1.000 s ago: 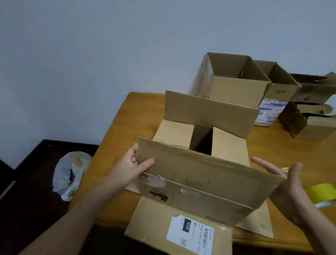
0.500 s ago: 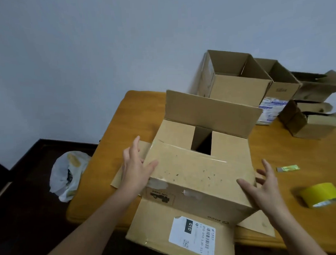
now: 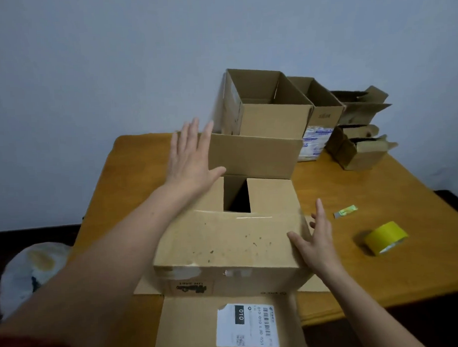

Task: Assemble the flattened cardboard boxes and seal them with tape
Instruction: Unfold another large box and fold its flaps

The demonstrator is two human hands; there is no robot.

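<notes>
The cardboard box [image 3: 239,282] sits at the near edge of the wooden table [image 3: 112,198], roughly centre-frame, w/ its top partly folded. 2 short inner flaps lie flat, w/ a dark gap btwn them. The near flap [image 3: 225,241] is folded down over them. The far flap [image 3: 255,154], at 12 o'clock, stands upright. A lower flap [image 3: 189,328] w/ a white shipping label [image 3: 247,326] hangs off the table edge at 6 o'clock, toward the person.

The left hand [image 3: 189,156] is up at abt 11 o'clock of the box, fingers straight & spread, holding nothing. Its palm is at the left end of the far flap, thumb across the flap's front face. The right hand [image 3: 316,240] is at 3 o'clock, fingers also straight & apart, gripping nothing. Its thumb lies on the near flap's right corner; the other fingers run along the box's right side.

A yellow tape roll [image 3: 386,238] lies on the table at 3 o'clock, past the right hand & apart from it. A small green-silver item [image 3: 346,211], too small to ID, lies at abt 2 o'clock.

At 12 to 1 o'clock a large open box [image 3: 272,117] & a narrower open box [image 3: 326,115] stand side by side near the wall [image 3: 89,61]. At 2 o'clock is a stack of smaller boxes [image 3: 359,142]. A white plastic bag [image 3: 31,268] lies on the floor at 9 o'clock.
</notes>
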